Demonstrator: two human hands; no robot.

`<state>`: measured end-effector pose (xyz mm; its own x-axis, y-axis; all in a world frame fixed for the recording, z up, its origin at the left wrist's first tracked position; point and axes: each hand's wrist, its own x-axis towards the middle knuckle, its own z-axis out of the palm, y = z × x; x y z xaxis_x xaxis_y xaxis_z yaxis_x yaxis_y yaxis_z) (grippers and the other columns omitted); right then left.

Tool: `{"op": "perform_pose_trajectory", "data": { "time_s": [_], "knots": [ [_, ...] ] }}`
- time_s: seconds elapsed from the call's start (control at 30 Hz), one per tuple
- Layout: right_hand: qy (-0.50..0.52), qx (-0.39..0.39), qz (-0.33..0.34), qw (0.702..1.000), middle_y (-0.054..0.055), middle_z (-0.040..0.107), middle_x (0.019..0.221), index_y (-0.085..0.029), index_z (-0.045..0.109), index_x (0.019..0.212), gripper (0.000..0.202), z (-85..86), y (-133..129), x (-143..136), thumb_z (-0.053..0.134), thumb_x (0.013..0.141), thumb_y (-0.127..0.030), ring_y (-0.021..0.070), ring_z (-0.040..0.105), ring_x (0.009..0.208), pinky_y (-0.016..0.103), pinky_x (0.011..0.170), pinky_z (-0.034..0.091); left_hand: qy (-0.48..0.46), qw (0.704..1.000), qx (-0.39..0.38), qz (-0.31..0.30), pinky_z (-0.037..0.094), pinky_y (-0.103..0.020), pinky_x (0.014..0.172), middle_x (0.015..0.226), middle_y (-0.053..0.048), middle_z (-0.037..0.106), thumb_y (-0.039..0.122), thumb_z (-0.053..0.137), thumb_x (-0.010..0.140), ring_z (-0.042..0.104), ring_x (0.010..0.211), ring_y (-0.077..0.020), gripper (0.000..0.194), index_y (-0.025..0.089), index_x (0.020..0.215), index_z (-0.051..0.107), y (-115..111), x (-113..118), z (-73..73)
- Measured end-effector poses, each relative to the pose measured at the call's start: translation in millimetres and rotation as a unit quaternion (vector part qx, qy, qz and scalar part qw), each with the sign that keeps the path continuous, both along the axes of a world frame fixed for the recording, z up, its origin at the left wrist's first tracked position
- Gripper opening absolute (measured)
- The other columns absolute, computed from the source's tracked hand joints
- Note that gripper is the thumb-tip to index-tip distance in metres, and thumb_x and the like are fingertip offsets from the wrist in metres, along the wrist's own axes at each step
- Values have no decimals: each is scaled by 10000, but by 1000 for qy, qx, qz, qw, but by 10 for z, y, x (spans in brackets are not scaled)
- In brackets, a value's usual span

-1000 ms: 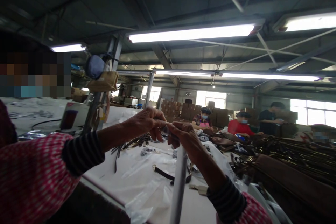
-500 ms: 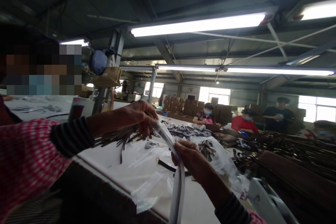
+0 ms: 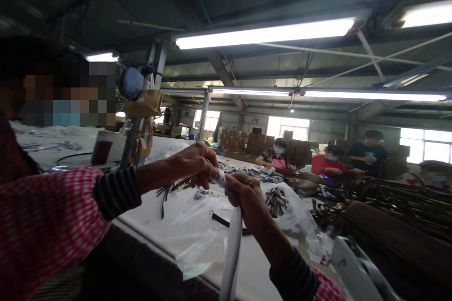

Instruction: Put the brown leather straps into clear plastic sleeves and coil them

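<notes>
Two hands meet above worktop (image 3: pixel 261 268). Head view: left hand (image 3: pixel 192 163) pinches top end of grey strap (image 3: pixel 233 240); right hand (image 3: pixel 245 195) closed round strap just below; strap hangs down. Plastic bags (image 3: pixel 201 240) beneath.

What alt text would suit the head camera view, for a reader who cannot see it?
Both hands, left hand and right hand, pinch the top of a pale strap that hangs over a white table strewn with plastic bags and dark straps. Other seated workers are behind.
</notes>
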<state>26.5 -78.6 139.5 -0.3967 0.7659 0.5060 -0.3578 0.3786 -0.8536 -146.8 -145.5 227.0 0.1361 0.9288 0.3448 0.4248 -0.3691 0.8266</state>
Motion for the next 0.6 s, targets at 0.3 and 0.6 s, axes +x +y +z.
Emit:
{"op": "perform_pose_trajectory", "data": {
  "time_s": [0.3, 0.6],
  "knots": [
    [-58, 117, -109, 985, -25, 498, 547, -157, 645, 625, 358, -59, 73, 8, 733, 844, -425, 86, 379, 506, 228, 466, 248, 337, 909, 215, 117, 392, -265, 621, 675, -21, 692, 296, 626, 885, 622, 673, -185, 200, 191, 744, 722, -199, -238, -152],
    [-46, 192, -124, 972, -19, 525, 577, -163, 632, 633, 379, -76, -78, -11, 689, 897, -428, 108, 439, 551, 242, 517, 315, 108, 994, 22, -5, 471, -251, 551, 791, -50, 742, 546, 687, 863, 685, 697, -204, 397, 167, 977, 725, -85, -314, -236]
  ]
}}
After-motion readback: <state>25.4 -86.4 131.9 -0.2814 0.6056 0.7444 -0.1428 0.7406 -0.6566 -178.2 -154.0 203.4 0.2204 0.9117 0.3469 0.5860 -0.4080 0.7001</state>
